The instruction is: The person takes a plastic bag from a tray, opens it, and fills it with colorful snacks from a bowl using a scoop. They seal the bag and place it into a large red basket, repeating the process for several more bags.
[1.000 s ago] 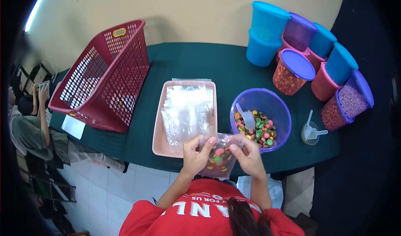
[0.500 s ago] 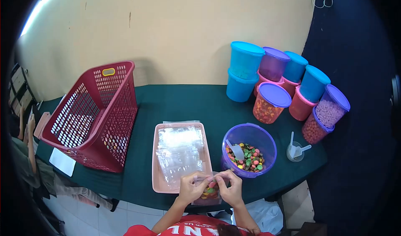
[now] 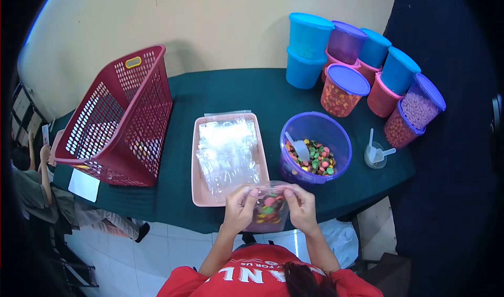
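Between my two hands hangs a clear plastic bag [image 3: 270, 213] with colourful round candies in its lower part. My left hand [image 3: 240, 209] pinches the bag's top left corner, and my right hand [image 3: 301, 209] pinches the top right corner. Just behind my left hand lies a pink tray [image 3: 196, 176] holding a stack of empty clear bags [image 3: 226, 155]. Behind my right hand stands an open purple tub [image 3: 315, 119] of similar candies [image 3: 317, 158], with a white scoop [image 3: 301, 149] resting in it.
A tall maroon basket [image 3: 142, 123] stands at the left. Lidded tubs [image 3: 310, 37], some stacked, line the back right. A small cup [image 3: 375, 159] with white scoops sits near the right edge. Another person's arm [image 3: 44, 176] shows at far left.
The view has tipped down, so the table sits higher in it. My hands have moved apart along the bag's top edge, and the bag is held up more openly.
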Demonstrator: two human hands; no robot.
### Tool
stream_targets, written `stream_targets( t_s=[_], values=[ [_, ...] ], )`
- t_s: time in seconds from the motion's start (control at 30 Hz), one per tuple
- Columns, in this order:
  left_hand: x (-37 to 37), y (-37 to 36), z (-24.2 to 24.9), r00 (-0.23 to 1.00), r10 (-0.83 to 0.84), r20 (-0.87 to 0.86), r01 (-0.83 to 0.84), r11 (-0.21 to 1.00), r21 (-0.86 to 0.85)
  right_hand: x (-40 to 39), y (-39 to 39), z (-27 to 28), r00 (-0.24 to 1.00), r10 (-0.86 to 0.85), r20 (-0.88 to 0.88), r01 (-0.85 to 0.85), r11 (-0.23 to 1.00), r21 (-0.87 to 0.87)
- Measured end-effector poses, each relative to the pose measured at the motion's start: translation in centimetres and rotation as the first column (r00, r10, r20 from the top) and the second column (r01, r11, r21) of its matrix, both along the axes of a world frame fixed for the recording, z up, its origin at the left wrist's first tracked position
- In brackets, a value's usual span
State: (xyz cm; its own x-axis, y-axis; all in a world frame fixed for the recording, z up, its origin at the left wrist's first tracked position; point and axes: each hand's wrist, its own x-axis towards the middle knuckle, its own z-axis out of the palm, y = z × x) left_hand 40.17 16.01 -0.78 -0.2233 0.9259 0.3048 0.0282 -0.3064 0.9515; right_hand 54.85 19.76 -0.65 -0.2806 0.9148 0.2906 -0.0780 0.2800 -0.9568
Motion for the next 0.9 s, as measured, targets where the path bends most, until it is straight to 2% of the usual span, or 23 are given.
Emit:
stream_targets(
  t_s=[0.03, 0.1, 0.13, 0.17, 0.23, 0.27, 0.3, 0.37, 0.4, 0.43, 0.5, 0.6, 0.63, 0.7, 0.8, 0.87, 0.9],
  values=[
    [0.5, -0.3, 0.3, 1.000, -0.001, 0.001, 0.001, 1.000, -0.014, 0.5, 0.0, -0.6, 1.000, -0.028, 0.005, 0.028, 1.000, 0.008],
    [1.7, -0.8, 0.6, 0.991, -0.054, -0.125, 0.063, 0.996, 0.069, 1.5, -0.7, -0.1, 0.995, -0.087, 0.040, 0.089, 0.995, -0.039],
    [2.2, -1.0, 0.6, 0.986, 0.010, -0.164, -0.001, 0.998, 0.056, 1.9, -1.2, -0.1, 0.997, -0.079, 0.016, 0.080, 0.996, -0.038],
    [2.5, -1.4, 0.5, 0.986, 0.005, -0.166, 0.003, 0.999, 0.047, 2.3, -1.7, 0.0, 0.996, -0.083, 0.015, 0.084, 0.995, -0.046],
    [3.0, -2.0, 0.5, 0.986, 0.069, -0.148, -0.074, 0.997, -0.029, 3.0, -2.6, 0.0, 0.999, 0.038, -0.025, -0.038, 0.999, 0.003],
    [3.1, -2.3, 0.5, 0.978, 0.095, -0.187, -0.092, 0.995, 0.022, 3.2, -3.3, 0.5, 0.992, 0.063, -0.109, -0.067, 0.997, -0.033],
    [3.3, -2.8, 0.6, 0.976, 0.098, -0.192, -0.097, 0.995, 0.015, 3.1, -3.8, 0.5, 0.991, 0.067, -0.114, -0.072, 0.997, -0.040],
    [3.7, -3.7, 1.0, 0.985, 0.021, -0.169, -0.024, 1.000, -0.015, 2.9, -4.8, 0.5, 0.997, 0.002, -0.072, 0.002, 0.998, 0.061],
    [4.0, -4.1, 0.6, 0.997, -0.006, -0.075, 0.007, 1.000, 0.010, 2.8, -5.3, -0.1, 0.988, -0.024, -0.153, 0.014, 0.998, -0.062],
    [4.3, -4.4, 0.4, 0.997, -0.007, -0.075, 0.008, 1.000, 0.013, 3.0, -5.5, -0.4, 0.988, -0.024, -0.153, 0.015, 0.998, -0.060],
    [4.7, -5.0, 0.2, 0.997, -0.077, 0.019, 0.074, 0.991, 0.113, 3.3, -6.0, -0.7, 0.995, -0.054, -0.089, 0.067, 0.987, 0.149],
    [3.9, -6.2, 0.0, 0.988, -0.155, 0.016, 0.152, 0.983, 0.102, 3.6, -7.2, -0.5, 0.999, -0.014, -0.032, 0.020, 0.979, 0.204],
    [3.5, -6.6, -0.4, 0.983, -0.182, -0.005, 0.181, 0.977, 0.109, 3.5, -7.8, -0.3, 1.000, -0.007, -0.030, 0.013, 0.979, 0.205],
    [3.2, -7.6, -0.8, 0.983, -0.184, -0.025, 0.185, 0.975, 0.126, 3.2, -8.9, 0.0, 0.992, 0.084, -0.095, -0.080, 0.996, 0.041],
    [3.2, -9.4, -1.0, 0.987, -0.159, 0.039, 0.156, 0.986, 0.058, 3.1, -9.9, -0.8, 0.985, 0.148, -0.087, -0.143, 0.988, 0.059],
    [3.4, -10.4, -1.0, 0.970, -0.140, 0.200, 0.147, 0.989, -0.018, 3.0, -10.6, -0.8, 0.977, 0.188, -0.099, -0.185, 0.982, 0.039],
    [3.5, -10.9, -0.8, 0.971, -0.127, 0.203, 0.133, 0.991, -0.018, 2.9, -10.9, -0.8, 0.973, 0.201, -0.111, -0.200, 0.980, 0.019]
  ],
)
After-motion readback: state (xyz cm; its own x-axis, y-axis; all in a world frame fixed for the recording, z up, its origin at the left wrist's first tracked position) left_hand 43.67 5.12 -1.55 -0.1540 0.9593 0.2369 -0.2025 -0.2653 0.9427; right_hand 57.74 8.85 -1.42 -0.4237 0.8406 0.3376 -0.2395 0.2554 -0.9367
